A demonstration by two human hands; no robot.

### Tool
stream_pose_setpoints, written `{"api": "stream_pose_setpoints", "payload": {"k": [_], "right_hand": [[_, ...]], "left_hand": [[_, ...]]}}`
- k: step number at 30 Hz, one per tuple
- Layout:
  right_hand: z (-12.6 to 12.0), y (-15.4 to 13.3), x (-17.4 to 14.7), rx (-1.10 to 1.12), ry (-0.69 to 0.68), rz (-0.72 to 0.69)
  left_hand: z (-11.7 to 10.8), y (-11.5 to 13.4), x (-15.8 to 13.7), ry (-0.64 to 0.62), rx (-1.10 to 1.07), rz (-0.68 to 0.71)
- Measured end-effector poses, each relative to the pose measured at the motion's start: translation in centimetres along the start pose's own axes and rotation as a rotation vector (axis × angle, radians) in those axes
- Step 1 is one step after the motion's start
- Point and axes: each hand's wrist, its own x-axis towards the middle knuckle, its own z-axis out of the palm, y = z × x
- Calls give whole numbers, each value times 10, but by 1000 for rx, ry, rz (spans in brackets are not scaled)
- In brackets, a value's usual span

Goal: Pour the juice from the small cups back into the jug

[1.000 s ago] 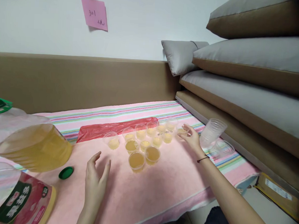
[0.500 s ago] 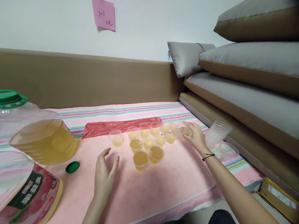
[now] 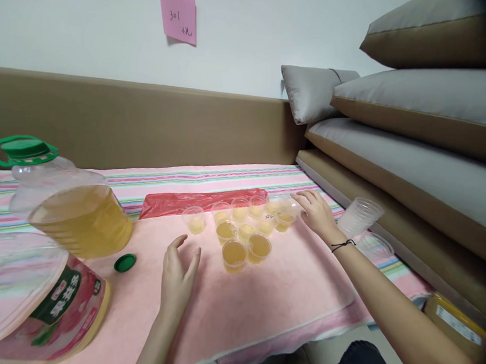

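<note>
My left hand (image 3: 180, 274) hovers above the pink cloth with thumb and fingers apart, holding nothing. It is near a clear plastic cup (image 3: 196, 223) with a little yellow drink. My right hand (image 3: 315, 213) is at the right end of the group of cups. Its fingers reach out beside a clear cup (image 3: 294, 207) at the back, and I cannot make out firm contact. Just left of it stands a cup of pale yellow drink (image 3: 284, 222). Two fuller cups, one left (image 3: 234, 254) and one right (image 3: 259, 247), stand in front; several others are behind them.
At left stand a large bottle of yellow drink (image 3: 90, 223) with a green cap and a labelled bottle (image 3: 65, 308). A loose green cap (image 3: 124, 262) lies near them. A red plastic bag (image 3: 168, 204) is behind the cups; stacked clear cups (image 3: 361, 215) lie at right beside the cushions (image 3: 414, 104).
The clear cup that was tilted in my right hand no longer shows there, and the fingers look looser. The whole view has shifted slightly; my left hand keeps its pose.
</note>
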Motion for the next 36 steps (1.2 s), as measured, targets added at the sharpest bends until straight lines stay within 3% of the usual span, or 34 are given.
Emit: {"api": "stream_pose_setpoints", "payload": {"k": [4,7,11,15,17,20,23,28,32,36], "right_hand": [[-7,-8,10,-66,-52,-144],[-9,-8,9,-64,-55,-139],[-3,-6,-6,68,17,104],[7,-11,-29,489,150,530],[9,-16,-41,608,209,664],[1,-24,-61,666,265,729],[-21,-23,-88,741,368,780],[-60,16,-136,744,637,966],[-64,58,-157,700,632,1073],[-54,74,-160,685,609,1096]], "left_hand": [[0,0,-1,-2,4,2],[1,1,-1,-1,6,3],[1,1,-1,6,-1,6],[1,-1,-1,2,-8,13],[2,-2,0,-1,-11,19],[2,-3,0,5,-15,22],[3,-5,1,3,-15,30],[5,-4,2,-7,-9,66],[5,-3,3,-13,9,78],[7,-5,3,-24,38,93]]}}
